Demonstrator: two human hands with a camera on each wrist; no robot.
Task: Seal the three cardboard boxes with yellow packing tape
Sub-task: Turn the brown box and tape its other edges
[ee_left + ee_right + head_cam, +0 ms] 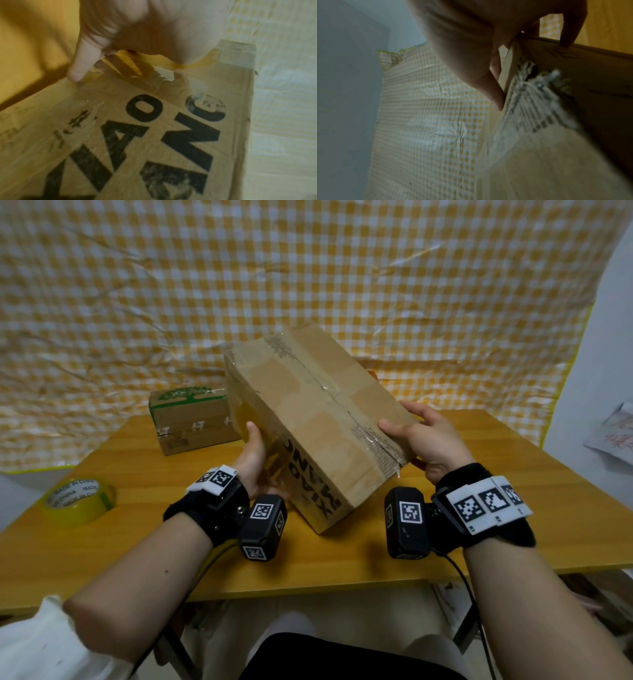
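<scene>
Both hands hold the big box [318, 426] tipped up over the table [342, 559], likely to turn it and find the side that needs tape. The left hand [255, 462] grips the printed side, thumb up top, a finger on old torn tape. The right hand [428, 440] clasps the torn corner, thumb on top. The tape roll [79, 500] lies to the left, untouched. A small box [191, 419] waits behind.
</scene>
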